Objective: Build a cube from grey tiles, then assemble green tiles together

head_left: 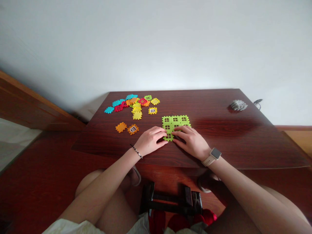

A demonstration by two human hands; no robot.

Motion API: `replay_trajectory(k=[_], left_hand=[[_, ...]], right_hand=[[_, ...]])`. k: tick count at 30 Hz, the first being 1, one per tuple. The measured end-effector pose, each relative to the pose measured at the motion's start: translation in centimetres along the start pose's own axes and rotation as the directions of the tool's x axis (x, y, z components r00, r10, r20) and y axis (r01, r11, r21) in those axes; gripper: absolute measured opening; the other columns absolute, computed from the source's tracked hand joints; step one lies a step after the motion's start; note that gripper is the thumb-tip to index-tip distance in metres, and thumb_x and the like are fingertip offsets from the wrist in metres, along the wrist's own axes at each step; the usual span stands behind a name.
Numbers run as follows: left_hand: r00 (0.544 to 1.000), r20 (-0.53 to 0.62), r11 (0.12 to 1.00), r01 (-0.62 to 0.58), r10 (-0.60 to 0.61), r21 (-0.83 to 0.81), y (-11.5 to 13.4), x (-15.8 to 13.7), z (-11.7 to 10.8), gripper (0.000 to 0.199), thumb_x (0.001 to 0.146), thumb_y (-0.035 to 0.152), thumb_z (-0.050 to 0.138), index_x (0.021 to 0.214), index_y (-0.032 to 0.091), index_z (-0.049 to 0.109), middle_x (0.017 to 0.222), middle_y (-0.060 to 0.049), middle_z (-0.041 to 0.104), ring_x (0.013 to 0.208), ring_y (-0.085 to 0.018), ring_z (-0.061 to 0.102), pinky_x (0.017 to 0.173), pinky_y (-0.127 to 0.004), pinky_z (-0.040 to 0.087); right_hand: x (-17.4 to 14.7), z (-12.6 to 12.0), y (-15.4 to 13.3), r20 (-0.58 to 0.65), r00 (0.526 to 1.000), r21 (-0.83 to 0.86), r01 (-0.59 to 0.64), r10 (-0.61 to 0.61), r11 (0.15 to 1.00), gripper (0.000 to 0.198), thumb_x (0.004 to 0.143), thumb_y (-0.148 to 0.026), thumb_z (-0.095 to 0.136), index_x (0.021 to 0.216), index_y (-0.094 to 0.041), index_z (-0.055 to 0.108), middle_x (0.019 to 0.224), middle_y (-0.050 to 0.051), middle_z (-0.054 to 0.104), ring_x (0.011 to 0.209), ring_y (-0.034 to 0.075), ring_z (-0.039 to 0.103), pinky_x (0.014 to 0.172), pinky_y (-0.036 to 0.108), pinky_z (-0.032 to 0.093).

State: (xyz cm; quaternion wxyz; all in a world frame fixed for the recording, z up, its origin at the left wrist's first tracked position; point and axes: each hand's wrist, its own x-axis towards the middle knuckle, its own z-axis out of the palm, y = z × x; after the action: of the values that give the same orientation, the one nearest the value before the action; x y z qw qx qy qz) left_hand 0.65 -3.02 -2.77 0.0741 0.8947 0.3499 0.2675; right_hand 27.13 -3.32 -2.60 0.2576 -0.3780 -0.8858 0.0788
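Note:
Flat on the table lies a panel of joined light green window tiles (175,119) with notched edges. My left hand (151,139) grips the panel's lower left corner tile, its fingers at the tile's left edge and the thumb near the bottom edge. From the other side my right hand (193,142) holds that same tile, fingers and thumb at its right edge. The right hand covers part of the panel's lower right area. Left of my left hand are an orange tile with a white window (133,129) and a plain orange tile (121,127).
A loose pile of blue, red, orange, yellow and green tiles (136,106) spreads over the table's back left. A yellow tile with a white window (152,110) lies beside it. Grey-white window pieces (238,105) are stacked at the back right, near a dark cable (257,102).

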Motion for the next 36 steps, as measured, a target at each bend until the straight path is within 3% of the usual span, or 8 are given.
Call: replay_trajectory(k=[16, 25, 36], left_hand=[[1.000, 0.022, 1.000, -0.018, 0.018, 0.008, 0.18, 0.36, -0.32, 0.012, 0.101, 0.029, 0.073, 0.110, 0.021, 0.075, 0.116, -0.008, 0.077, 0.113, -0.025, 0.071, 0.102, -0.044, 0.062], [0.998, 0.051, 0.999, -0.029, 0.027, 0.042, 0.47, 0.71, -0.56, 0.011, 0.101, 0.028, 0.073, 0.109, 0.020, 0.073, 0.113, -0.007, 0.076, 0.110, -0.026, 0.070, 0.101, -0.044, 0.062], [0.998, 0.064, 0.997, -0.023, 0.018, 0.076, 0.82, 0.98, -0.63, 0.012, 0.100, 0.026, 0.071, 0.110, 0.020, 0.073, 0.109, -0.008, 0.075, 0.108, -0.026, 0.069, 0.100, -0.045, 0.062]], right_hand=[[0.12, -0.10, -0.23, 0.010, 1.000, -0.009, -0.006, 0.006, 1.000, 0.026, 0.105, -0.032, 0.065, 0.128, -0.026, 0.075, 0.130, 0.012, 0.073, 0.119, 0.032, 0.067, 0.104, 0.055, 0.059], [0.16, -0.01, -0.52, 0.038, 0.999, -0.067, -0.021, 0.023, 0.998, 0.036, 0.106, -0.032, 0.062, 0.141, -0.026, 0.069, 0.132, 0.013, 0.070, 0.119, 0.034, 0.065, 0.102, 0.055, 0.058], [0.36, -0.03, -0.74, 0.044, 0.999, -0.076, -0.005, 0.009, 0.997, 0.038, 0.105, -0.030, 0.062, 0.142, -0.029, 0.069, 0.129, 0.013, 0.069, 0.118, 0.034, 0.064, 0.100, 0.055, 0.058]])
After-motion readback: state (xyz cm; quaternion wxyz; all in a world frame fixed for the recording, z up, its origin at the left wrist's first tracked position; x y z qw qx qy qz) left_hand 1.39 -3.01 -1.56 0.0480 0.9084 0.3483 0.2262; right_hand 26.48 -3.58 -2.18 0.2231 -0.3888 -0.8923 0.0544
